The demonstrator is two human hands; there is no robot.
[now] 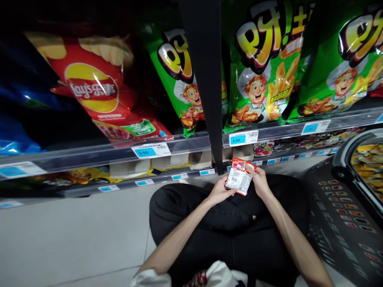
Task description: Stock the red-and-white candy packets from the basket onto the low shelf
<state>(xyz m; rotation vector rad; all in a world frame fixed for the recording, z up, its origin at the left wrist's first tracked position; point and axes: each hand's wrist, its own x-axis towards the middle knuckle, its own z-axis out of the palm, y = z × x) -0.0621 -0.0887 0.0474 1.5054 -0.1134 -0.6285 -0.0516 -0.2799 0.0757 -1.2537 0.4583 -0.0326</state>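
Observation:
A small red and white snack packet is held between both hands above my crossed legs, its printed back side facing up. My left hand grips its lower left edge, thumb lying over the front. At the upper right corner, my right hand pinches the packet between thumb and fingers. The fingers underneath are hidden by the packet.
Shelves ahead carry a red chip bag and several green snack bags, parted by a dark upright post. A price-tag rail runs along the shelf edge. Right of my legs stands a grey shopping basket holding yellowish packets.

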